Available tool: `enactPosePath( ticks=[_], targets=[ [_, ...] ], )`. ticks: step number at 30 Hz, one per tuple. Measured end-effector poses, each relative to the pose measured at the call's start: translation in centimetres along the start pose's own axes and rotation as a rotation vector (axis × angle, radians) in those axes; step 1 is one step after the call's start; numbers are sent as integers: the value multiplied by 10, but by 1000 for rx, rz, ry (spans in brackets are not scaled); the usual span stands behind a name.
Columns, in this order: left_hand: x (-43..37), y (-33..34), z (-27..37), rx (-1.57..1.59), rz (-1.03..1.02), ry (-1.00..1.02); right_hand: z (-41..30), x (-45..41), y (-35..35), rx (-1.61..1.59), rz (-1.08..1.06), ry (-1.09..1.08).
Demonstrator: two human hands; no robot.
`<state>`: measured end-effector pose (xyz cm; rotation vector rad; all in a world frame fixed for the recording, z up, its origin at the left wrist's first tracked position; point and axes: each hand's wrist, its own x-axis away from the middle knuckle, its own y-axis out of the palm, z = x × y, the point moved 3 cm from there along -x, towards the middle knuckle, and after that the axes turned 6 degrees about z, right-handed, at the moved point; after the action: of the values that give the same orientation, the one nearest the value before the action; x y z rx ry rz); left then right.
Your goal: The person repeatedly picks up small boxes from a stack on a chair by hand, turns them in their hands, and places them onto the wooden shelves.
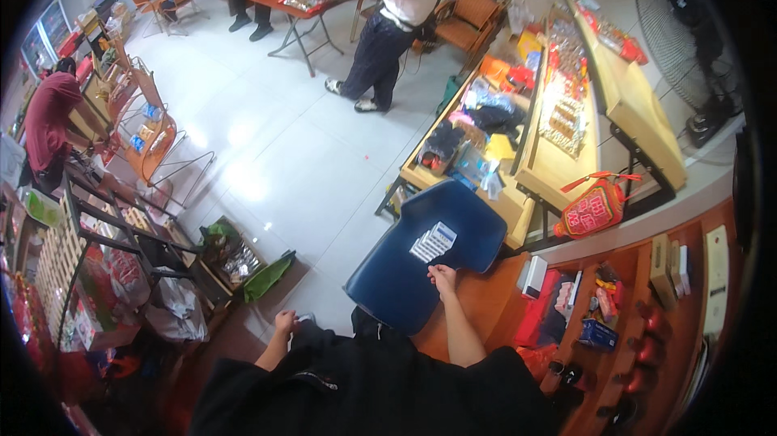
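Observation:
A small stack of white boxes with dark printing [434,243] sits on a dark blue chair [388,272] in front of me. Just below that stack is my right hand [444,281], its fingers bent over the chair's surface. Whether anything small is between those fingertips I cannot tell. My left hand [286,322] hangs low over the floor, left of the chair, with the fingers curled in and no object showing in it.
To the right, a wooden desk [479,302] adjoins shelves with boxes. Slanted wooden display racks [558,156] hold packaged goods; a standing fan [686,41] is behind. A crate [234,254] lies on the left floor. One person stands ahead [388,29]; another bends at left [54,114].

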<state>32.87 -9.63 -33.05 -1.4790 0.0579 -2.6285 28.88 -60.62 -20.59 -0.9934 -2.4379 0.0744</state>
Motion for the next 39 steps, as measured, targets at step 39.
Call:
enactPosePath(
  ticks=[39],
  targets=[
    [97,-165,-33,-480,-326,202,304,470,17,-317,359,605]
  ],
)
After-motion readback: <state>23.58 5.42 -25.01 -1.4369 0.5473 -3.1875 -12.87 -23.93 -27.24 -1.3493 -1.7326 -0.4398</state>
